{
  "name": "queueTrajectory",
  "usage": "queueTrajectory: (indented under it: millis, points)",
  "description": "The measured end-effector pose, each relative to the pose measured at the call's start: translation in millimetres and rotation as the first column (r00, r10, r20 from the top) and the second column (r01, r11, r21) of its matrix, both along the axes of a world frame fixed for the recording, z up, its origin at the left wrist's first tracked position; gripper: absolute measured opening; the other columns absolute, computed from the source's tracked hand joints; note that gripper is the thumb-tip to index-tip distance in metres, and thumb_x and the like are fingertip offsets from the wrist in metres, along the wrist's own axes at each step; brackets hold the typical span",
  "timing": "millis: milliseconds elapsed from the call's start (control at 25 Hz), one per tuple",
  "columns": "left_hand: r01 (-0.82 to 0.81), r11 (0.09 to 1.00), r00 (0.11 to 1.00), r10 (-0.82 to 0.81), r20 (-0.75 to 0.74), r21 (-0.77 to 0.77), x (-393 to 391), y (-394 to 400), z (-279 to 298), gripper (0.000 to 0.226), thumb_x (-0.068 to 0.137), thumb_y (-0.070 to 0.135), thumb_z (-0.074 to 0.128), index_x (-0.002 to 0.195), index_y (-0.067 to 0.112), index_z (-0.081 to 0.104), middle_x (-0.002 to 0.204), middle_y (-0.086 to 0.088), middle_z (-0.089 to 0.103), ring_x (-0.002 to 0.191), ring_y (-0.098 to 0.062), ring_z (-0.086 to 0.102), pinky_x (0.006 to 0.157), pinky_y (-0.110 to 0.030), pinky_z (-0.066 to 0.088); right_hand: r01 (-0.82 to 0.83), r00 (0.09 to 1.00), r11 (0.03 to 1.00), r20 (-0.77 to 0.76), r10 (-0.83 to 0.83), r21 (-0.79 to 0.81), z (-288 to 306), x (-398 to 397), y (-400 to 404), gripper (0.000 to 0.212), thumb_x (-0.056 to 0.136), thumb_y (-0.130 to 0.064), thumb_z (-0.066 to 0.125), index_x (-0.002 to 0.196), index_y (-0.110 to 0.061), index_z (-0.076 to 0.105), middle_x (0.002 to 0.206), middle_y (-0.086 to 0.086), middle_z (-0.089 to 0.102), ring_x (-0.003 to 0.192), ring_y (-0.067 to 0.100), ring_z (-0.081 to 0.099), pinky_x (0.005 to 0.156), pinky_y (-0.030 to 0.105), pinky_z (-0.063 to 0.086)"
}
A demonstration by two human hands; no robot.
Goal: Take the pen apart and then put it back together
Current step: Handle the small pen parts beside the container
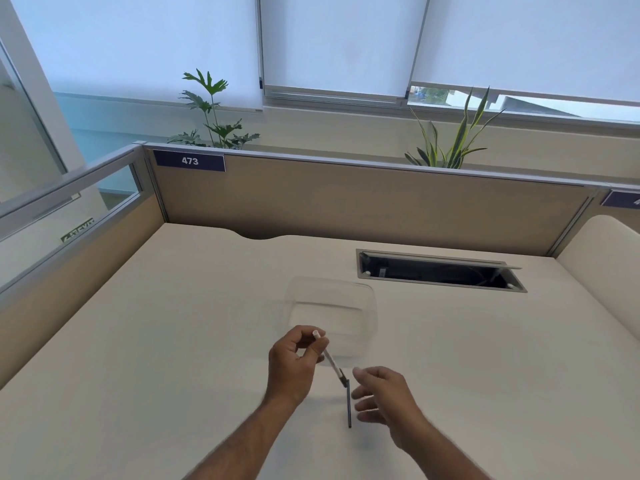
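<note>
My left hand [294,362] pinches a white pen barrel [330,358] near its upper end, and the barrel slants down to the right with a dark tip at its lower end. A thin dark refill [349,403] lies on the desk just below that tip, pointing towards me. My right hand [384,396] hovers right beside the refill with fingers loosely spread, holding nothing. Whether its fingers touch the refill I cannot tell.
A clear plastic container [332,306] stands on the cream desk [173,341] just beyond my hands. An open cable slot [440,270] is set into the desk at the back right. Beige partition panels [346,202] close the desk's far and left sides.
</note>
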State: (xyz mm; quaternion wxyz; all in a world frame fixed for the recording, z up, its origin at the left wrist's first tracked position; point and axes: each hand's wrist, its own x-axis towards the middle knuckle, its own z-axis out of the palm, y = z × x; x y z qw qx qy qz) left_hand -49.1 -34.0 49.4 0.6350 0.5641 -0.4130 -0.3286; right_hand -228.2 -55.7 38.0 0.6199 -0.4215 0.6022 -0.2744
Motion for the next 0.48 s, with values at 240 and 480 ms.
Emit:
queueTrajectory:
  millis: [240, 480]
  points:
    - [0.007, 1.0, 0.968, -0.012, -0.251, -0.023, -0.9, 4.2, -1.3, 0.018, 0.082, -0.006, 0.07, 0.082, 0.011, 0.073, 0.083, -0.014, 0.075, 0.078, -0.028, 0.072, 0.067, -0.032, 0.06, 0.221, 0.877, 0.957, 0.39, -0.28, 0.19, 8.9, 12.1, -6.9, 0.026, 0.09, -0.018, 0.071, 0.108, -0.001, 0.062, 0.102, 0.024, 0.069, 0.08, 0.035, 0.072, 0.063, 0.036, 0.062]
    - [0.085, 0.985, 0.992, -0.097, 0.075, 0.149, 7.7, 9.3, -27.6, 0.018, 0.074, 0.007, 0.081, 0.079, 0.024, 0.076, 0.076, 0.005, 0.077, 0.073, -0.014, 0.072, 0.07, -0.03, 0.059, 0.423, 0.805, 0.904, 0.485, -0.341, -0.065, 19.5, 11.1, -16.0, 0.032, 0.089, 0.001, 0.069, 0.115, -0.015, 0.058, 0.087, 0.022, 0.073, 0.075, 0.03, 0.074, 0.064, 0.034, 0.063]
